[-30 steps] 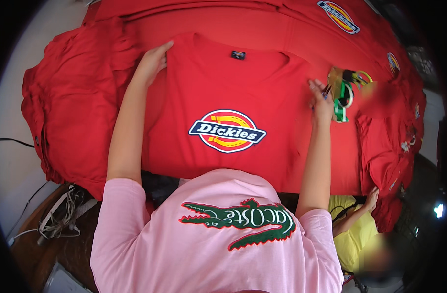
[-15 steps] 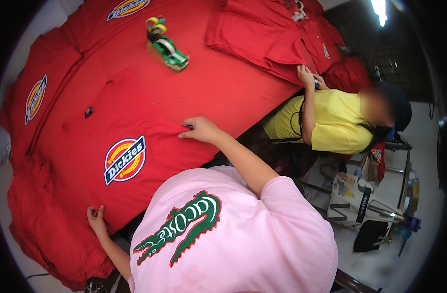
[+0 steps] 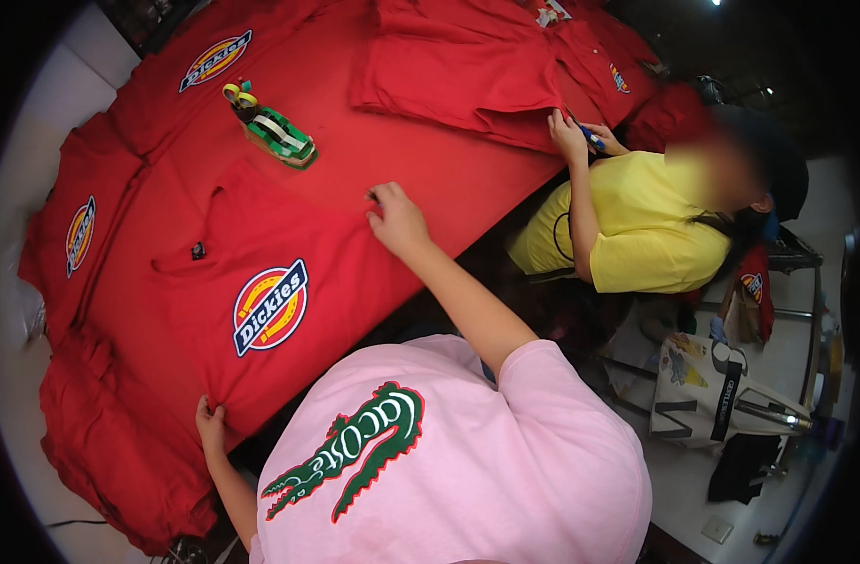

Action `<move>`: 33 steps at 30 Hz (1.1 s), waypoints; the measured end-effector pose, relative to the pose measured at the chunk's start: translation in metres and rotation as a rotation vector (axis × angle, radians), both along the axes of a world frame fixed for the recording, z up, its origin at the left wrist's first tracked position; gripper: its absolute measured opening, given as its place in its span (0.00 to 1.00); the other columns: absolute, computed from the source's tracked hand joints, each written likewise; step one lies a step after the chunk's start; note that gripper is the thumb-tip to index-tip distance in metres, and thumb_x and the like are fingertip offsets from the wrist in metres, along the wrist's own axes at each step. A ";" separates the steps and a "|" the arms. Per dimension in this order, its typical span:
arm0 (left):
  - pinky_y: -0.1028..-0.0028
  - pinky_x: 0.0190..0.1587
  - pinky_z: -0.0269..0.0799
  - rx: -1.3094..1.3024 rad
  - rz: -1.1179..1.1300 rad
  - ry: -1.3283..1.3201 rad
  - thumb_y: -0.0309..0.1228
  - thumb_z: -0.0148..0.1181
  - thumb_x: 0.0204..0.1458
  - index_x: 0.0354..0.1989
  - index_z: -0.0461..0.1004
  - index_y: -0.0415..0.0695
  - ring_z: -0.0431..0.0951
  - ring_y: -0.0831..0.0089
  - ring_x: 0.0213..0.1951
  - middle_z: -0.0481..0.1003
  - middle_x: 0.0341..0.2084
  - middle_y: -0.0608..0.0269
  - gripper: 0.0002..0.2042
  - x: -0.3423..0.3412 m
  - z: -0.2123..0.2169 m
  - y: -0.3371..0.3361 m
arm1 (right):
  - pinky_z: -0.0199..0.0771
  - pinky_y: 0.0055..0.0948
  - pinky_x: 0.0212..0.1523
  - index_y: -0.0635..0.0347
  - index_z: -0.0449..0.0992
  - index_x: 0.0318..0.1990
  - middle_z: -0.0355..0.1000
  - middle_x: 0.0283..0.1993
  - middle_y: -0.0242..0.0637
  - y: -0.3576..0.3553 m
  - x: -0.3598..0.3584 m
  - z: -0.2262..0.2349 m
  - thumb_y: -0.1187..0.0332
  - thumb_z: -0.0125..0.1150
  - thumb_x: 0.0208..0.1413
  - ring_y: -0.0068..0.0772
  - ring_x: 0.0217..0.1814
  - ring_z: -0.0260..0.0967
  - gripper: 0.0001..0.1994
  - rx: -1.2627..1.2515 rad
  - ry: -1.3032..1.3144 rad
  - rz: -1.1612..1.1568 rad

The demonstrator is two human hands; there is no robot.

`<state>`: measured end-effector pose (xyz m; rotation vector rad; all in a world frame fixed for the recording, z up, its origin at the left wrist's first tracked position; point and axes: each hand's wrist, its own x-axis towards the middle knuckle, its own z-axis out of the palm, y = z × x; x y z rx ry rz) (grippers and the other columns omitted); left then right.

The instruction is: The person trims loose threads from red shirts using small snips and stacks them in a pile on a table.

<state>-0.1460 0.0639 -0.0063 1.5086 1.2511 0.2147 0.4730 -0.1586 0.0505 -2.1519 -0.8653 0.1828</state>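
A red T-shirt [image 3: 340, 282] with a round yellow, red and blue logo [image 3: 271, 308] lies spread before me. Its neckline, with a dark label [image 3: 198, 250], points to the upper left. At the shirt's near left edge, my left hand [image 3: 210, 423] is closed, pinching the cloth between thumb and fingers. My right hand [image 3: 398, 222] is at the far right corner of the shirt with its fingers curled. A small dark thing shows at those fingertips, too small to name. Whether they also grip the cloth, I cannot tell.
A green tape dispenser [image 3: 284, 141] stands on the red table [image 3: 345, 155], with yellow scissors handles [image 3: 239, 95] beside it. More red garments [image 3: 119, 451] pile along the left side. A co-worker in yellow [image 3: 651, 226] at the right handles red shorts [image 3: 458, 75] and a blue-handled tool [image 3: 591, 138].
The view has turned, shifting the dispenser to the left and down in the picture. The T-shirt has slid slightly away on the table, and both my hands have moved with it.
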 end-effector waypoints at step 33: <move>0.53 0.73 0.50 0.640 -0.071 0.031 0.37 0.71 0.53 0.40 0.79 0.45 0.77 0.66 0.51 0.79 0.37 0.65 0.12 0.085 0.022 -0.037 | 0.76 0.42 0.54 0.65 0.77 0.51 0.75 0.49 0.51 0.182 -0.319 -0.033 0.73 0.57 0.59 0.54 0.52 0.76 0.14 -0.117 0.198 1.278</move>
